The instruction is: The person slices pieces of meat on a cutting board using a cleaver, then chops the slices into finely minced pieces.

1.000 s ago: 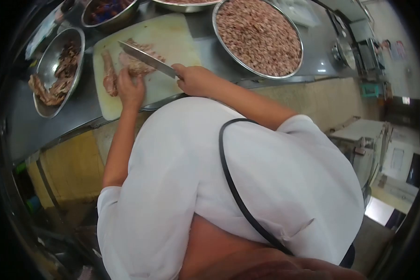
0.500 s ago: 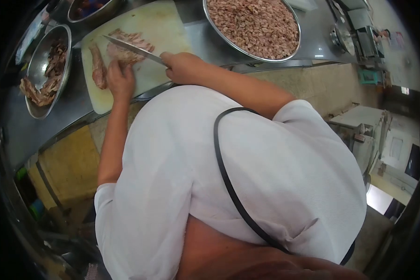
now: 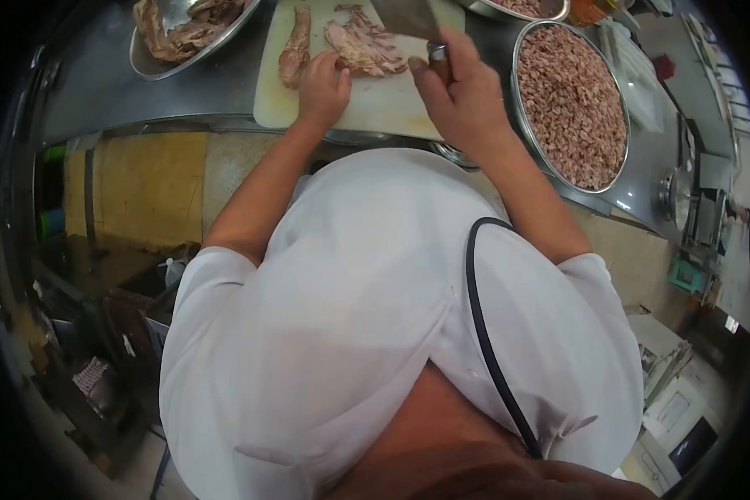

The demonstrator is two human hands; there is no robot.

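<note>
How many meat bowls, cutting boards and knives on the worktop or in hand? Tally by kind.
Meat bowls: 3 (left bowl, right bowl, top bowl, cut off by the frame)
Cutting boards: 1 (pale cutting board)
Knives: 1 (knife, in hand)
Total: 5

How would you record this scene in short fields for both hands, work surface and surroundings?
Right hand: gripping a broad-bladed grey metal knife, apparently held up
Left hand: between a long brown meat piece and pale chopped meat, contact unclear
Surface: pale-yellow rectangular cutting board
Left side: shiny metal bowl with brown meat chunks
Right side: heaped small pinkish pieces
</note>
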